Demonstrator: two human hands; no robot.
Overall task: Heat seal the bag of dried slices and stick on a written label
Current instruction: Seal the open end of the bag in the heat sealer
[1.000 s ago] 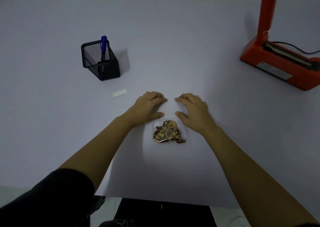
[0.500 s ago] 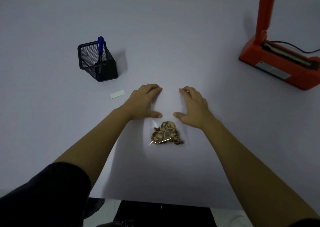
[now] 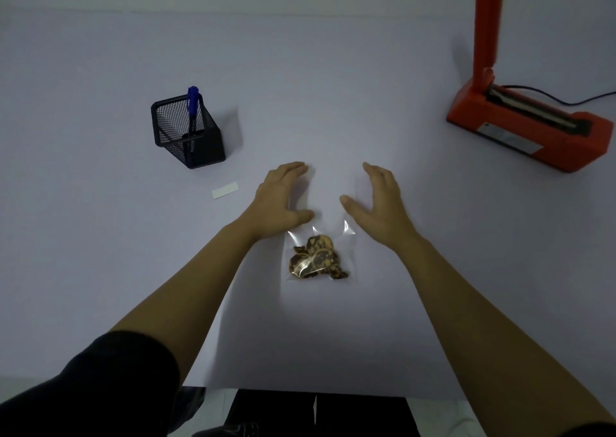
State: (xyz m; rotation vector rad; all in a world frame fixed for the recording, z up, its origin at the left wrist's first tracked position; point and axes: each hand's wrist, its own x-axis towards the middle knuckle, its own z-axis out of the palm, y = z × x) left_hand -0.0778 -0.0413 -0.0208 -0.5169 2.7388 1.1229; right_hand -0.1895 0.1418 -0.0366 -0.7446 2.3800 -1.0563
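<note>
On the far left of the white table (image 3: 333,69) stands a black mesh pen pot (image 3: 200,143) with a blue pen (image 3: 192,103) upright in it, cap end up. Just nearer and to its right lies a small white label (image 3: 225,190), flat on the table. Its long side runs left to right, the right end tipped a little away from the person.

The left hand (image 3: 283,199) lies flat next, fingers straight and close together and pointing away. Its thumb is stretched out sideways onto the left edge of the clear bag (image 3: 328,199). It presses there and grips nothing.

The bag sits in the middle of the table between the two hands, flat, with its long axis running straight away from the person. The dried slices (image 3: 316,258) are bunched at the near end. The empty clear end points toward the far side of the table.

The right hand (image 3: 380,203) is at the bag's right edge, fingers straight, thumb spread toward the bag, palm tilted inward. It holds nothing, and I cannot tell how firmly it bears on the plastic.

Well off to the right is the orange heat sealer (image 3: 520,129). Its base runs at a slant from far left to near right, its arm (image 3: 486,19) is raised upright, and a black cable (image 3: 566,101) trails off behind.
</note>
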